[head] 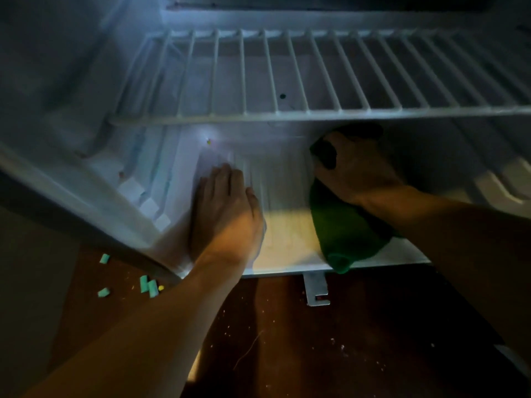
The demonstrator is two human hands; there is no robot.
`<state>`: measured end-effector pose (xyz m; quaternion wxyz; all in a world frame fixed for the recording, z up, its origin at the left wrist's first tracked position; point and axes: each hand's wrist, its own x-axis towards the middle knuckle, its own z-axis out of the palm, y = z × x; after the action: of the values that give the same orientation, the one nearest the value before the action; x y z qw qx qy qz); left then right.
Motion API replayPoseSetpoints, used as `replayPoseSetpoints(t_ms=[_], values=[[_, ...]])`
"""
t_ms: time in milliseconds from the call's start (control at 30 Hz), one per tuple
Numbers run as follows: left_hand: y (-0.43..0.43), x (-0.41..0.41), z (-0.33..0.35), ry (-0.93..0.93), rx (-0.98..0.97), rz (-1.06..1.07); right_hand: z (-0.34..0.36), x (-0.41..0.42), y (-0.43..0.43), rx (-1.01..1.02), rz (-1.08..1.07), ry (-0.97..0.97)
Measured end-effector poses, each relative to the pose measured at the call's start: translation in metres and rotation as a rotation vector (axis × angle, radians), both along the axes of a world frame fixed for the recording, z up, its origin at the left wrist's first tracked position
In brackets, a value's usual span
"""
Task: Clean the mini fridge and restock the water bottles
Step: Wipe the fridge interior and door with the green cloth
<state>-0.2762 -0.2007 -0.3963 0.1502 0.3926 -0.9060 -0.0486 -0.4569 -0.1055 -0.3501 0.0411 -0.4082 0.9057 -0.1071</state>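
Note:
The mini fridge stands open, and its white ribbed floor [284, 196] lies below a white wire shelf [287, 81]. My left hand [227, 214] rests flat on the left part of the floor, fingers together, holding nothing. My right hand [356, 168] presses down on a green cloth [344, 231] on the right part of the floor, fingers curled over the cloth's far end. The cloth's near end hangs over the front lip. A tiny yellow-green speck [209, 141] sits on the back wall. No water bottles are in view.
The fridge's left wall and door frame [86, 202] run diagonally at the left. Several turquoise scraps [148, 285] and pale crumbs lie on the dark brown floor [287, 340]. A metal hinge bracket [316, 291] sticks out below the fridge's front edge.

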Motion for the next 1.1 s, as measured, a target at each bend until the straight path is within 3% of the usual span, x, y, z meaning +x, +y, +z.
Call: replayPoseSetpoints(t_ms=[200,500,800,1100], values=[[0.002,0.000,-0.002,0.047,-0.015,-0.035,0.019,0.021,0.059,0.208,0.001,0.057],[0.001,0.005,-0.006,0.055,-0.058,-0.045,0.009,0.031,0.088,0.131,-0.014,0.105],[0.004,0.000,-0.002,0.084,-0.068,-0.002,0.006,-0.016,0.037,0.157,-0.045,0.066],[0.003,0.001,0.005,0.119,-0.011,0.005,0.013,0.031,0.084,0.147,0.048,0.105]])
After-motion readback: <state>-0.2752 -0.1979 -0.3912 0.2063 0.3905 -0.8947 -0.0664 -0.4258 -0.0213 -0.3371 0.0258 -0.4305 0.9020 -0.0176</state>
